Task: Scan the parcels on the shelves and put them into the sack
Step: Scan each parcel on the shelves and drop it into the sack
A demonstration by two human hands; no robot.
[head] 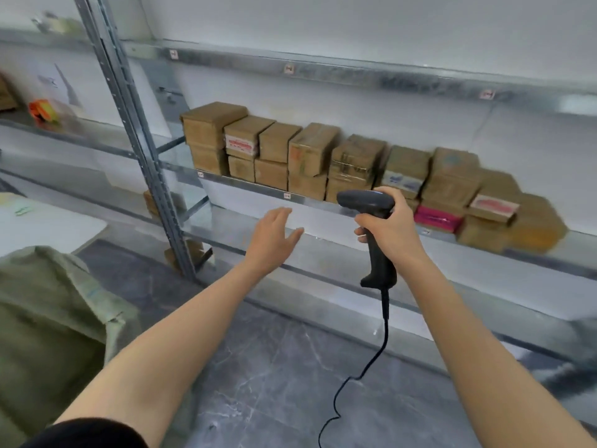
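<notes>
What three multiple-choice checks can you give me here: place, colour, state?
1. Where is the sack? A on the middle shelf; B lower left, beside the racking upright; C hung on the wall.
2. The barcode scanner is: A black; B white; C orange.
3. The left hand is: A clenched; B gripping the scanner; C open, empty.
Answers: 1 B, olive fabric fills that corner. 2 A, body and cable are black. 3 C, fingers spread short of the cardboard parcels; the right hand holds the scanner.
</notes>
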